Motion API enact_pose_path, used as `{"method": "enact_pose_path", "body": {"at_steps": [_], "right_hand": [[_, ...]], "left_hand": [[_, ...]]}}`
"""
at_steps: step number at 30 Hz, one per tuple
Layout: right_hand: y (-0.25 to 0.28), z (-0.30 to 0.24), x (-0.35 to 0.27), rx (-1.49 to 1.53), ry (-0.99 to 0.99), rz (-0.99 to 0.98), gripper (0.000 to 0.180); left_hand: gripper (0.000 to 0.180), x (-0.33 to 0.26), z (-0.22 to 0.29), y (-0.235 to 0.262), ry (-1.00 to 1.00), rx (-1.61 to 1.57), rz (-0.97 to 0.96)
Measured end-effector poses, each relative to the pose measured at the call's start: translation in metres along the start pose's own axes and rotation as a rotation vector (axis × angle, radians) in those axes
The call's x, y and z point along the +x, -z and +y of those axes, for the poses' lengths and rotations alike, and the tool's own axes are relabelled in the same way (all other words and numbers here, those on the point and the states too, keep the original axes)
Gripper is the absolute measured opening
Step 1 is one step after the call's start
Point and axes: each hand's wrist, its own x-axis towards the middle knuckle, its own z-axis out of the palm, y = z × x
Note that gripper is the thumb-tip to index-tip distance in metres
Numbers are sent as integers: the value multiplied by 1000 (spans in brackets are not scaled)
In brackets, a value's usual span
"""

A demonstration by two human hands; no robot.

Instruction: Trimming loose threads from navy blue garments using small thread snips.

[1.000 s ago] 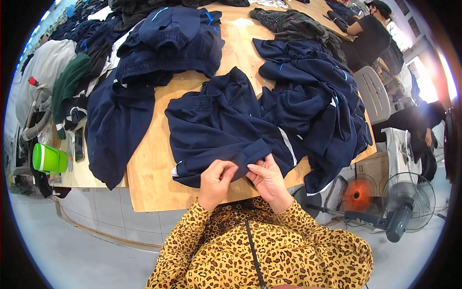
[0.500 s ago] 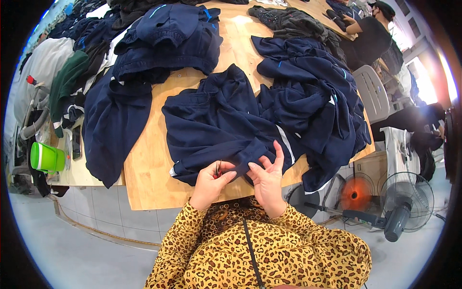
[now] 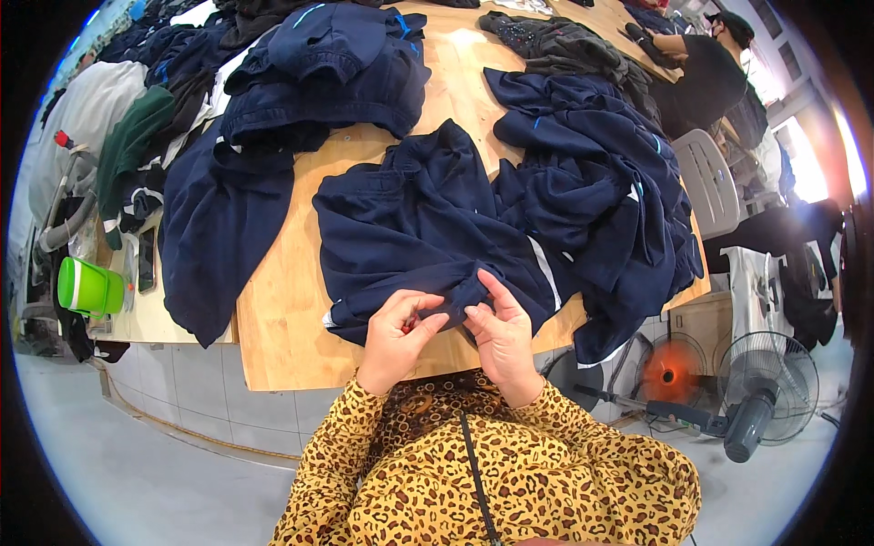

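Note:
A navy garment (image 3: 410, 218) with a gathered waistband and a white side stripe lies rumpled at the table's near edge. My left hand (image 3: 399, 335) is closed, its thumb and forefinger pinching the garment's near edge. Beside it, my right hand (image 3: 503, 341) grips a fold of the same cloth between thumb and fingers. The two hands are a short way apart, with a strip of fabric between them. Whether anything else lies inside my left palm is hidden.
On the wooden table (image 3: 282, 337), a pile of navy garments (image 3: 328, 82) lies at the back left and another navy heap (image 3: 601, 200) at the right. A green bucket (image 3: 89, 287) stands left. Standing fans (image 3: 756, 409) and a grey chair (image 3: 706, 182) are at right; a person (image 3: 715, 82) works beyond.
The dark, small tool that showed in my left fingers is now out of sight. My right forefinger has bent down onto the cloth, and the fold is lifted a little.

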Motion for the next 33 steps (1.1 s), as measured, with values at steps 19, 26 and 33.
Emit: {"method": "enact_pose_path", "body": {"at_steps": [19, 26, 33], "right_hand": [[-25, 5, 0, 101, -95, 79, 50], [-32, 9, -2, 95, -60, 74, 50], [-33, 14, -4, 39, -14, 85, 52]], "left_hand": [[49, -30, -5, -4, -176, 376, 99], [41, -30, -5, -9, -156, 425, 160], [38, -26, -9, -9, -140, 402, 163]]}}
